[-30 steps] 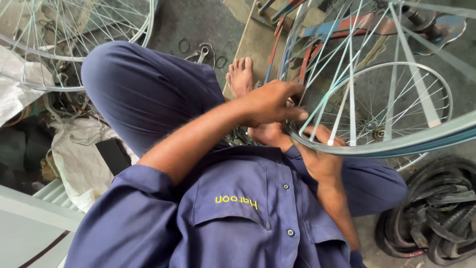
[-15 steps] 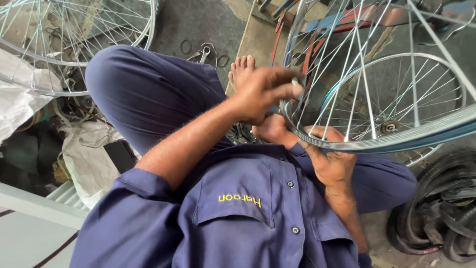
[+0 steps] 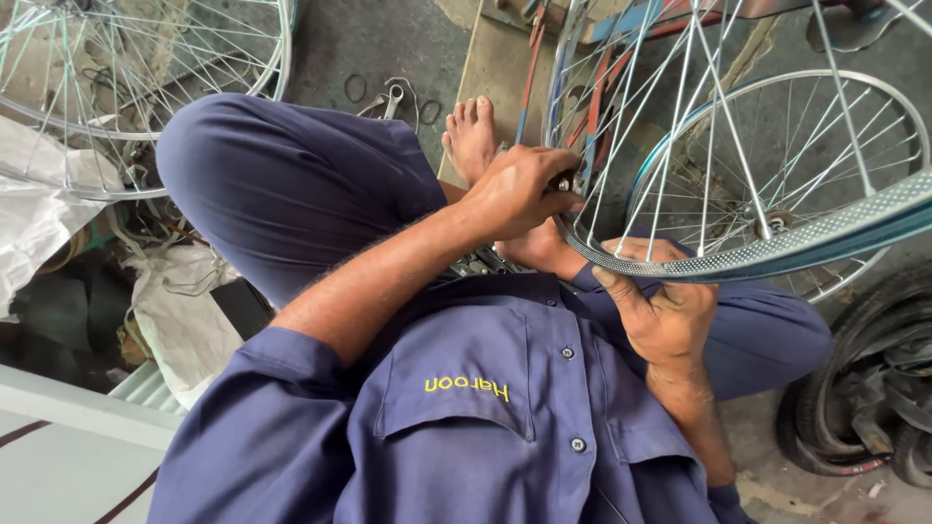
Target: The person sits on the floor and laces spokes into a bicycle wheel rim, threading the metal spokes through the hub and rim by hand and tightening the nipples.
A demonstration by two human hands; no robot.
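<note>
Over the lap, low centre-right of the head view, I'm seeing the rim (image 3: 738,254) tilting across the picture, its silver dimpled edge running from the hands up to the right border, spokes (image 3: 680,126) fanning up from it. The left hand (image 3: 515,189) is curling tight at the rim's near end, fingers closing on something small and dark at the spokes; what it is I cannot tell. The right hand (image 3: 665,315) is gripping the rim from below, palm up, fingers wrapping its underside, thumb lying along the edge. Both hands are touching the rim, close together.

Behind the left hand a bare foot (image 3: 473,136) is resting on a board (image 3: 500,73). A blue trouser knee (image 3: 282,184) is rising on the left. Through the spokes a second wheel (image 3: 854,155) is lying on the floor, hub showing. Another wheel (image 3: 146,97) is leaning top left. A spanner (image 3: 391,97) and rings are lying on the concrete near the foot. Black tyres (image 3: 864,388) are piling up at right. White sacking (image 3: 180,320) is bunching at left.
</note>
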